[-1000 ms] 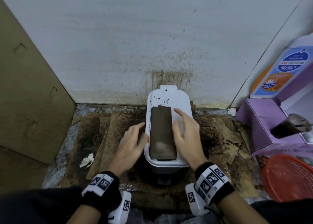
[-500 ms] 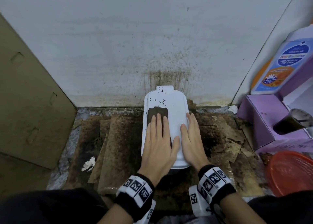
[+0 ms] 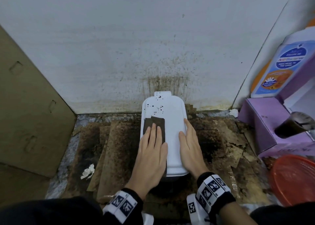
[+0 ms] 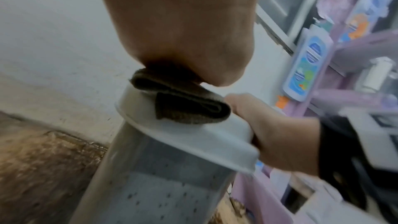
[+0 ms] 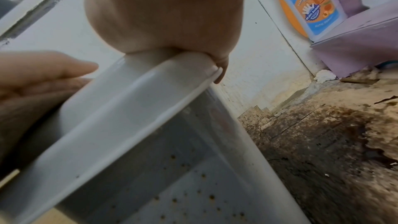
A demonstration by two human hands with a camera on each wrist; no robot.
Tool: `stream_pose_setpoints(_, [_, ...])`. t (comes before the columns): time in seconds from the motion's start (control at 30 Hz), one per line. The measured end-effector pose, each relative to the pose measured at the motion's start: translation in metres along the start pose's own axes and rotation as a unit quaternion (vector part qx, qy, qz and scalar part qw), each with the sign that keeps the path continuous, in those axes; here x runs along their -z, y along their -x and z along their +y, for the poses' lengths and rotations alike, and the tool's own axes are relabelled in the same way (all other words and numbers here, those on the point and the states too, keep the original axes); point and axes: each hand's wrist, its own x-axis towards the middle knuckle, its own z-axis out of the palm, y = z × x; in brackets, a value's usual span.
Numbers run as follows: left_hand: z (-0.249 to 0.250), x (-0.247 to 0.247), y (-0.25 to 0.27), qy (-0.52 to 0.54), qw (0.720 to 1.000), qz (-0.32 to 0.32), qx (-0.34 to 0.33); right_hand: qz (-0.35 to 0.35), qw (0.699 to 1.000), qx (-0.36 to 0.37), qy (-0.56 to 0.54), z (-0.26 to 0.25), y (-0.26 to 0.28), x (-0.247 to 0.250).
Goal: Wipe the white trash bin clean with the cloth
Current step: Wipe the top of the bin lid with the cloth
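Observation:
A small white trash bin stands against the wall, its closed lid speckled with dark spots at the far end. A folded brown cloth lies on the left half of the lid. My left hand presses flat on the cloth with straight fingers. My right hand lies flat along the lid's right edge, fingers straight. In the left wrist view the cloth bunches under my palm on the bin's lid. In the right wrist view the spotted side of the bin shows under my palm.
Stained cardboard sheets cover the floor around the bin. A brown board leans at the left. A purple box, a soap bottle and a red basket stand at the right. A white scrap lies left of the bin.
My left hand came onto the cloth and pressed it flat on the lid. The cloth now sits nearer the lid's left edge. My right hand settled flat along the right edge.

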Motion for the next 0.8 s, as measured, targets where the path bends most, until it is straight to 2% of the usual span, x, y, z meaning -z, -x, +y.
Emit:
stream_pose_setpoints(0.13, [-0.020, 0.011, -0.026, 0.095, 0.992, -0.062, 0.051, -0.006, 1.000, -0.005, 0.001, -0.001, -0.001, 0.001])
stream_pose_setpoints(0.33, [-0.030, 0.024, -0.067, 0.101, 0.986, -0.115, 0.060, -0.005, 1.000, -0.006, 0.000, -0.002, -0.001, 0.001])
stream_pose_setpoints(0.43, [-0.040, 0.031, -0.092, 0.102, 0.986, -0.117, 0.062, -0.010, 1.000, -0.009, 0.005, -0.003, 0.000, 0.001])
stream_pose_setpoints(0.53, [-0.051, 0.035, -0.106, 0.127, 0.976, -0.161, 0.078, -0.010, 1.000, -0.008, 0.006, -0.004, 0.000, 0.001])
stream_pose_setpoints(0.8, [-0.048, 0.036, -0.088, 0.176, 0.972, -0.135, 0.078, -0.003, 1.000, -0.005, 0.006, -0.005, 0.002, 0.003])
